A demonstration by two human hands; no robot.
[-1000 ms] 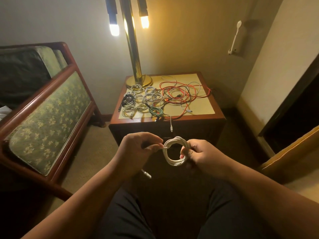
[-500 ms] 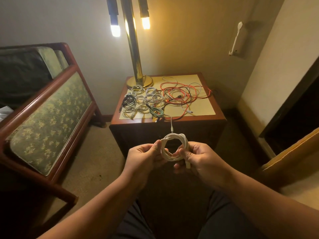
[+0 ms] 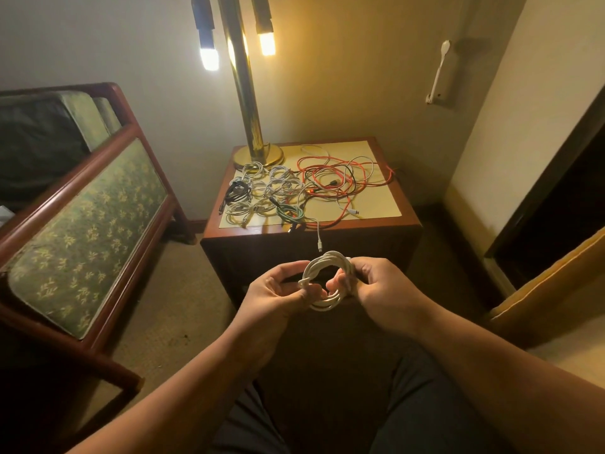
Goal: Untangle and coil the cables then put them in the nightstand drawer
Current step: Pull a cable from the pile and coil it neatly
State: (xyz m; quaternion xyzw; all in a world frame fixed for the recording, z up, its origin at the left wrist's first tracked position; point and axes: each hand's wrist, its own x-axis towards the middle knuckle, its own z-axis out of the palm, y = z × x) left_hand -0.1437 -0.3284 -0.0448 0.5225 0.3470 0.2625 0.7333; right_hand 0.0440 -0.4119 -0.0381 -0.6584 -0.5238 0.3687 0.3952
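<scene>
Just in front of the desk [image 3: 376,198], the left grip [image 3: 278,290] pinches the end of a white cable coil [image 3: 322,304], and the right grip [image 3: 376,286] holds its loops. On the desk's left side lie neat coils [image 3: 262,188]. On its right side a red tangle [image 3: 330,181] waits. I think nothing is in the drawer yet. There are no words to read.

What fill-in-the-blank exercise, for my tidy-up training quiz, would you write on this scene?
1. The left hand and right hand hold a coiled ___ cable.
2. On the nightstand, the lamp base stands at the back ___ corner.
3. A loose plug dangles over the nightstand's ___ edge.
Missing: white; left; front.
</scene>
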